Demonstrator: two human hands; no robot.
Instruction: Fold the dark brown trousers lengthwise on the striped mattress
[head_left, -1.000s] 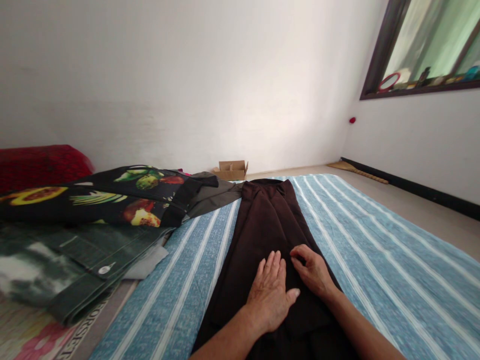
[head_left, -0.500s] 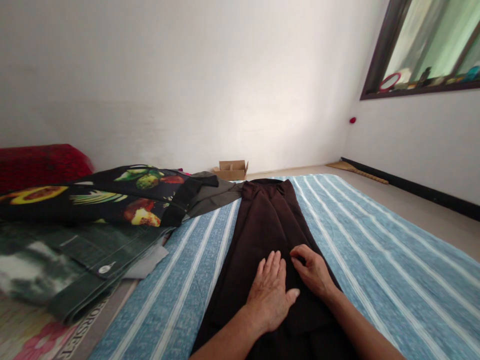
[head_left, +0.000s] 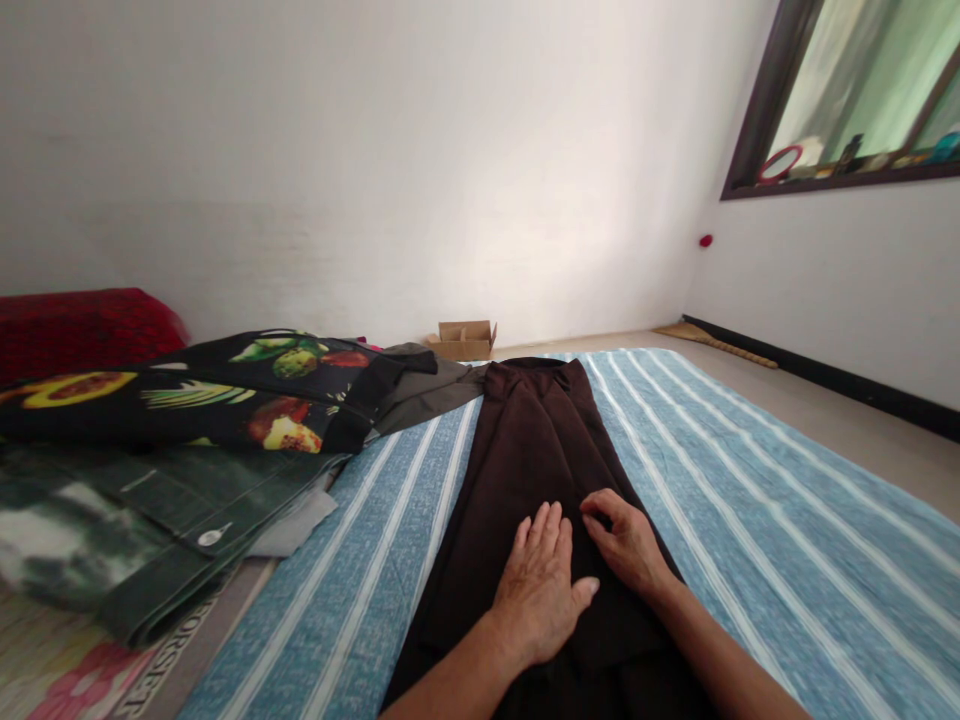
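Note:
A dark brown garment lies stretched lengthwise on a blue-and-white striped mat. My left hand rests flat on the garment, fingers stretched out together. Right beside it, my right hand lies on the cloth with its fingers curled, the fingertips pinching a fold of the brown fabric near the garment's right edge.
A pile of clothes sits at the left: a black fruit-print cloth over a dark green garment and a grey one. A red cushion is behind it. A small cardboard box stands by the white wall. A window is upper right.

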